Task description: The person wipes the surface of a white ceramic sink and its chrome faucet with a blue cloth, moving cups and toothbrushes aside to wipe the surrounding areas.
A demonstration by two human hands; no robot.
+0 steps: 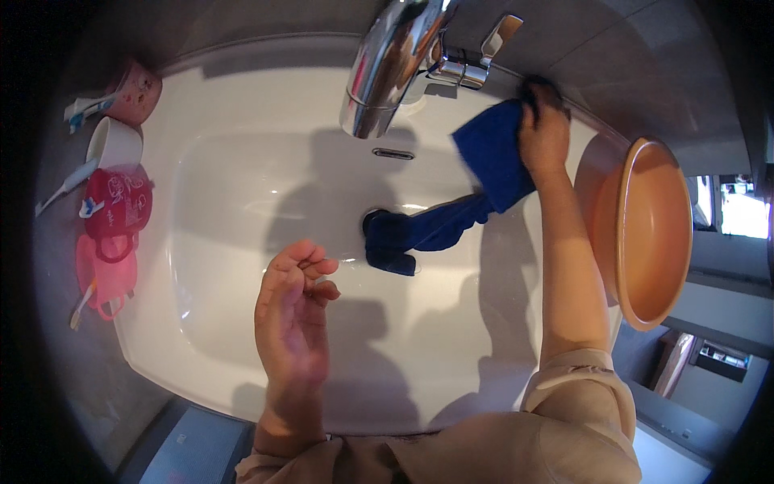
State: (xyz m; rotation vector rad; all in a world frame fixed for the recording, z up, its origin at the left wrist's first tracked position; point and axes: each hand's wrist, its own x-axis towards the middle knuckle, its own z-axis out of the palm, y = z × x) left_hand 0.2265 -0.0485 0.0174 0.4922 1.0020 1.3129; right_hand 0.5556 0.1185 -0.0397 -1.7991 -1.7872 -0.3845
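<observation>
A dark blue cloth (447, 221) trails across the white sink basin (230, 230), its lower end lying over the drain. Its upper right part is against my right hand (547, 136), which is at the sink's back right edge with its fingers around a dark, blurred thing; I cannot tell whether that is part of the cloth. My left hand (299, 302) hovers over the middle left of the basin, fingers loosely curled and apart, holding nothing. The chrome faucet (387, 72) reaches over the basin from the back, between the two hands, its lever (502, 36) to the right.
An orange plastic basin (656, 236) stands tilted at the sink's right side. Along the left rim are a pink cup (136, 94) with toothbrushes, a white cup (118, 145), a red mug (121, 202) and a light pink mug (112, 266). A grey wall runs behind.
</observation>
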